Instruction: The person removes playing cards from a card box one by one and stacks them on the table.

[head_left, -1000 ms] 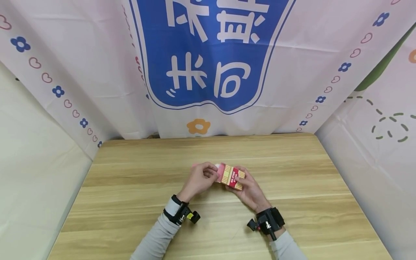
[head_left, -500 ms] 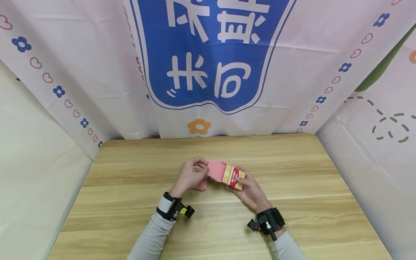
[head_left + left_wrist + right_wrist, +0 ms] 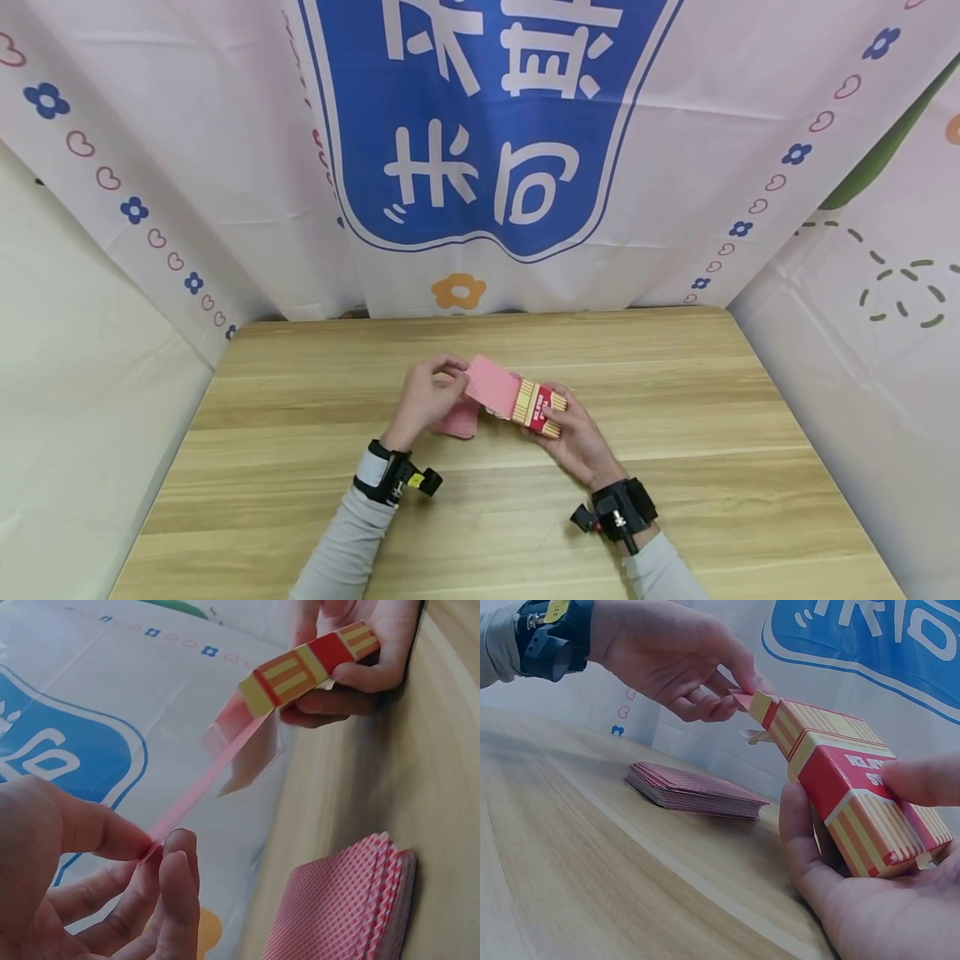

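I'm watching the right hand (image 3: 577, 442) cupping the striped card box (image 3: 536, 407) from below at the centre of the head view, thumb lying over its red band, open end pointing toward the left of the frame. The left hand (image 3: 423, 398) is pinching a few pink-backed cards (image 3: 491, 387) between thumb and fingertips (image 3: 169, 855), their far edge at the box's mouth. A loose stack of cards (image 3: 694, 789) is lying flat on the wooden worktop (image 3: 675, 467), just below the left hand. A banner (image 3: 480, 125) is hanging across the upper frame.
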Demonstrator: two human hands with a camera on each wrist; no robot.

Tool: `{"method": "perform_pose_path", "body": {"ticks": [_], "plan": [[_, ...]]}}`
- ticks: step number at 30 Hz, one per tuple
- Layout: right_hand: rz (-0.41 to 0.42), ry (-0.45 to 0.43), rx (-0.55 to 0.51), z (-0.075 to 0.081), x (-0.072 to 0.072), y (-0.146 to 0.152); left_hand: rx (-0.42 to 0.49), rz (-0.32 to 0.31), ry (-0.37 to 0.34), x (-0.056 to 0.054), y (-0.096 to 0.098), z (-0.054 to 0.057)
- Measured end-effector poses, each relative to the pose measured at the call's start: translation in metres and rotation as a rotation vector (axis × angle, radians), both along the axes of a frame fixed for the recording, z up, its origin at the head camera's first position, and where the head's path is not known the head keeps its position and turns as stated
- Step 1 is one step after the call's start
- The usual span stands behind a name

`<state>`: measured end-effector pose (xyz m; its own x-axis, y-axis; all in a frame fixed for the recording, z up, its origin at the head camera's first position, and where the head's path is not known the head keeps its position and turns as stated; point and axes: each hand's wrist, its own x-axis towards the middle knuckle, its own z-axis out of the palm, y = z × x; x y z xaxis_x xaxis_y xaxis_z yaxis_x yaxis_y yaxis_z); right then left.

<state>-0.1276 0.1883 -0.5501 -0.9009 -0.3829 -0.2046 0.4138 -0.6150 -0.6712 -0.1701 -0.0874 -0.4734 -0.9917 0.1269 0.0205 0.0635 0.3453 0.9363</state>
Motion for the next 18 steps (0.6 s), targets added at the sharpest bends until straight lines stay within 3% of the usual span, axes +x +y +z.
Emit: {"method": "perform_pose_path", "body": {"ticks": [7,18], "plan": [[-0.002,0.001,0.008,0.001,0.001,0.000,0.051,0.051,0.004,-0.005,-0.010,0.002],[-0.006,-0.013,0.004,0.002,0.001,0.000,0.029,0.101,-0.008,-0.009,-0.018,0.001]]}}
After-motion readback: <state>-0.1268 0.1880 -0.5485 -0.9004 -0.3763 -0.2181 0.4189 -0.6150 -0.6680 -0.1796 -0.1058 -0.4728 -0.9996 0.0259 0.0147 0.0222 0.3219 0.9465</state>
